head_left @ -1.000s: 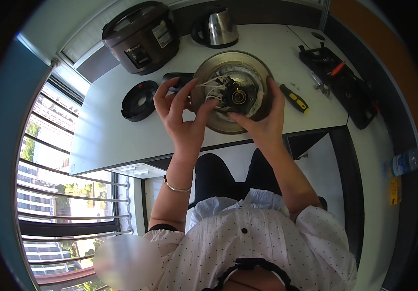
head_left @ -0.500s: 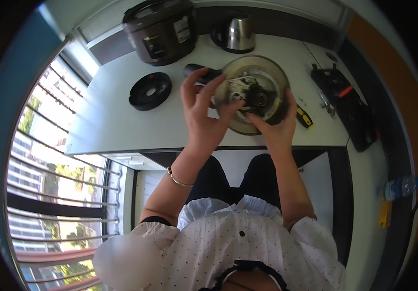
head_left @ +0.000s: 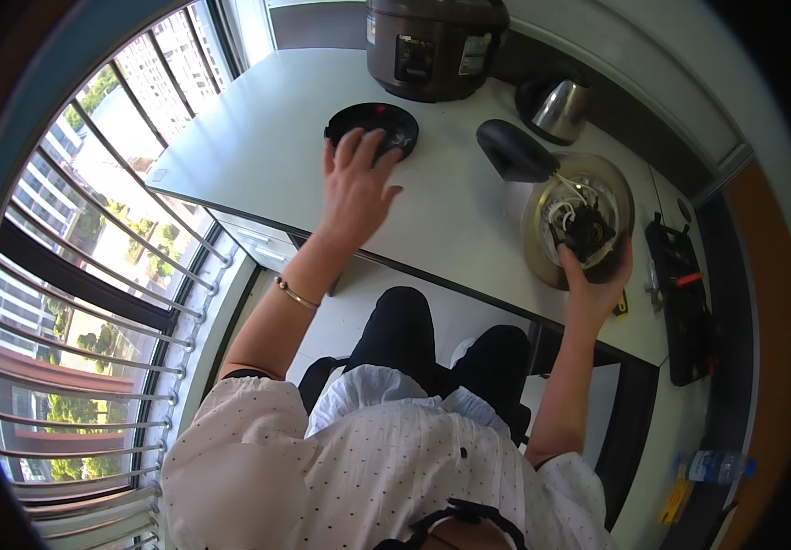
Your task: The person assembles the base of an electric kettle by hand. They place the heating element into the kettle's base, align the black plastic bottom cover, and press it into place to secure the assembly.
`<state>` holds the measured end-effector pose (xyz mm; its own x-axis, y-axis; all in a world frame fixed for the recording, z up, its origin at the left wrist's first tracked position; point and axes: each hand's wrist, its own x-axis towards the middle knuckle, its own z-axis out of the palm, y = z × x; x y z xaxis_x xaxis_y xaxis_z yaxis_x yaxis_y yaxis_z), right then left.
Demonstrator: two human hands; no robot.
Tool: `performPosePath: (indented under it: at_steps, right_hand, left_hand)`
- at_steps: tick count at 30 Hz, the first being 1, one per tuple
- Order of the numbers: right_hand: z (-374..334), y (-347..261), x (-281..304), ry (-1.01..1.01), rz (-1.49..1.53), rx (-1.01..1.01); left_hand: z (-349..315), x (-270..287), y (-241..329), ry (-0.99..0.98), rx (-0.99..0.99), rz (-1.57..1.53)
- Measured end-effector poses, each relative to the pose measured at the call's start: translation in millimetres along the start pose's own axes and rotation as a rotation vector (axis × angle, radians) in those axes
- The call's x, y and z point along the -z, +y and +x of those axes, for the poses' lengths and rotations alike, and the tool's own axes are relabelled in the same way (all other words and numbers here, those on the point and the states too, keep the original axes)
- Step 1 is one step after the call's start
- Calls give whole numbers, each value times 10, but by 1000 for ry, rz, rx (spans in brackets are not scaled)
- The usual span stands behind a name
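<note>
An upturned metal kettle [head_left: 626,188] rests on the white table with its underside open, showing white wires and a black round fitting [head_left: 588,234]. Its black handle [head_left: 514,151] points to the far left. My right hand [head_left: 597,289] grips the near rim, thumb on the inner edge by the fitting. To the left, a black round base cover [head_left: 403,124] with a small red mark lies on the table. Over its near edge reaches my left hand [head_left: 359,192], fingers spread; whether the fingertips touch it I cannot tell.
A brown rice cooker [head_left: 432,60] stands at the back, with a steel kettle [head_left: 565,105] to its right. Right of the work lie a yellow-black screwdriver handle [head_left: 621,303] and a black tool case [head_left: 689,321]. A plastic bottle [head_left: 716,467] is at lower right.
My left hand has left the upturned kettle and moved left to the black cover. My right hand still holds the kettle. The view has turned left.
</note>
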<state>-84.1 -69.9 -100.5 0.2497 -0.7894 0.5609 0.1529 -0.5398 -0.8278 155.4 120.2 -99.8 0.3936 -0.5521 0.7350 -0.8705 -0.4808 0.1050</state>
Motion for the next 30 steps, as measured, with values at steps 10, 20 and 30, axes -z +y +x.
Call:
performPosePath:
  at_steps: [10, 20, 30]
  right_hand:
    - [304, -136, -109, -79, -59, -21]
    - [837, -217, -82, -222, -177, -240]
    - [1069, -215, -100, -306, -254, -262]
  left_hand:
    - [-18, -343, -633, -214, 184, 42]
    - [-293, -101, -415, -183, 40, -364]
    - [-469, 334, 222, -316, -164, -634]
